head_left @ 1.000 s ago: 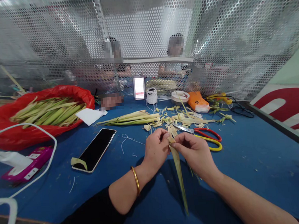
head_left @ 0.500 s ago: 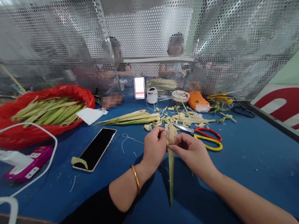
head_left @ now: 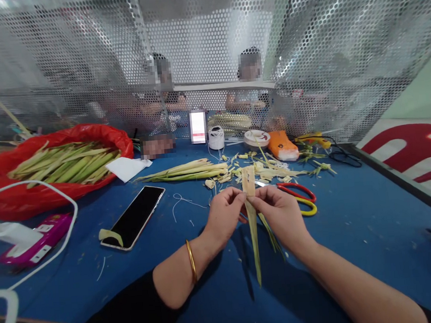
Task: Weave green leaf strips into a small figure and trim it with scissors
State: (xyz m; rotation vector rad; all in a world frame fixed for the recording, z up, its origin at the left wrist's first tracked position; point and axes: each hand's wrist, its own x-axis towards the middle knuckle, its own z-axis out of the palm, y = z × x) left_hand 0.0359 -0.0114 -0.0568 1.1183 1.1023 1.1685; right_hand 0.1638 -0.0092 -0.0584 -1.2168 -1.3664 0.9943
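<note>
Between my two hands a pale green leaf strip [head_left: 253, 228] hangs down, wide at its top and narrowing to a point below. My left hand [head_left: 225, 211] pinches its left edge with thumb and forefinger. On the other edge, the fingertips of my right hand [head_left: 277, 209] are closed on the same strip. Thin green strands [head_left: 271, 234] dangle under my right hand; what holds them is hidden. Just beyond that hand lie scissors [head_left: 298, 192] with red and yellow handles, their blades partly covered. A bundle of leaf strips [head_left: 190, 171] rests behind my left hand.
To the left are a red plastic bag [head_left: 122, 144] of leaves, a phone [head_left: 137, 215] and a purple power strip [head_left: 44, 237] with a white cable. A string spool [head_left: 216, 139], a tape roll [head_left: 256, 138] and an orange packet [head_left: 283, 146] stand before the perforated screen [head_left: 206, 43]. People sit behind it.
Both hands have shifted slightly, and the strip's broad top is now spread flatter and more upright. The strip's tip has swung to the right, and thin green strands show more clearly.
</note>
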